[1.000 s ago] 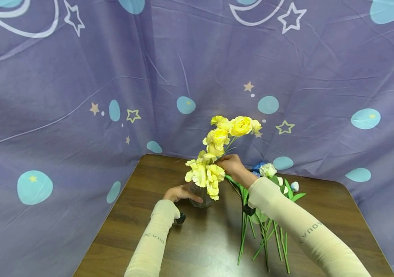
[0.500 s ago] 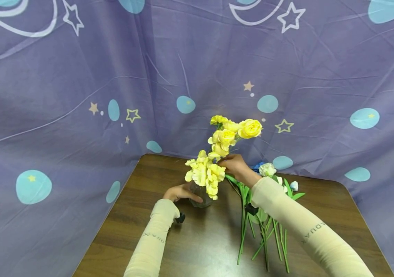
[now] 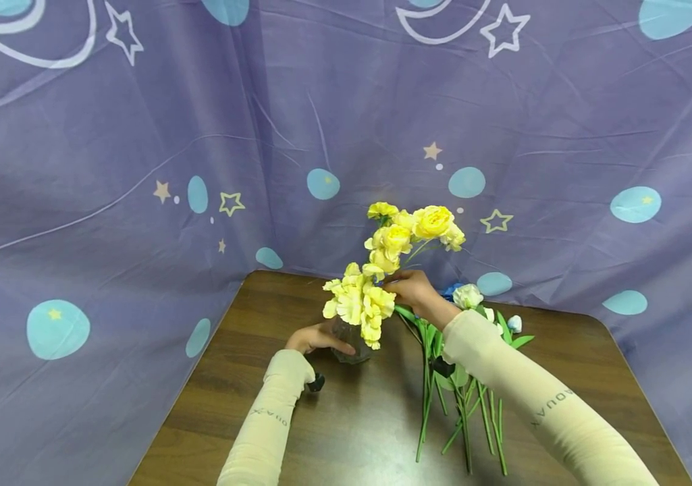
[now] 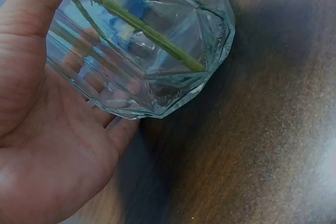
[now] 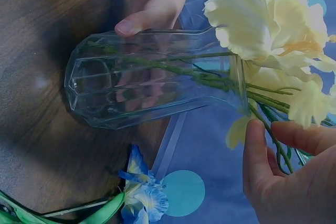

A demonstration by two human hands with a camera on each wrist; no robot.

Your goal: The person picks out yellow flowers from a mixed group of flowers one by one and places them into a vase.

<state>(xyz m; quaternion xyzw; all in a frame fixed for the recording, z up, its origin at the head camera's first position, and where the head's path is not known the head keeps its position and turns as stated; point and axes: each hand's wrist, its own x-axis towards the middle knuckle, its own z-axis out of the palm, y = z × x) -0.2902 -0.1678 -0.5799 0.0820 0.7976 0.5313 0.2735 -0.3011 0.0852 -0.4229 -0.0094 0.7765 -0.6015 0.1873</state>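
A clear faceted glass vase (image 5: pixel 97 90) stands on the table, with green stems (image 5: pixel 163 66) inside it. My left hand (image 3: pixel 321 337) grips the vase from its left side, the thumb lying along the glass in the right wrist view. Large yellow blooms (image 3: pixel 348 300) spill over the mouth of the vase. At that mouth my right hand (image 5: pixel 296 174) pinches a thin green stem (image 5: pixel 280 150) between thumb and fingers. More yellow flowers (image 3: pixel 395 239) rise above the right hand in the head view, leaning right. The vase's upper part hides behind petals there.
Right of the vase, loose flowers lie on the wooden table (image 3: pixel 346 432), with long green stems (image 3: pixel 466 432), a white rose (image 3: pixel 467 295) and a blue bloom (image 5: pixel 144 198). My right forearm passes over them. A purple patterned curtain (image 3: pixel 370 108) hangs behind the table.
My right hand has shifted slightly right, and the upper yellow flowers have swung right and turned a little. The left hand stays on the vase.
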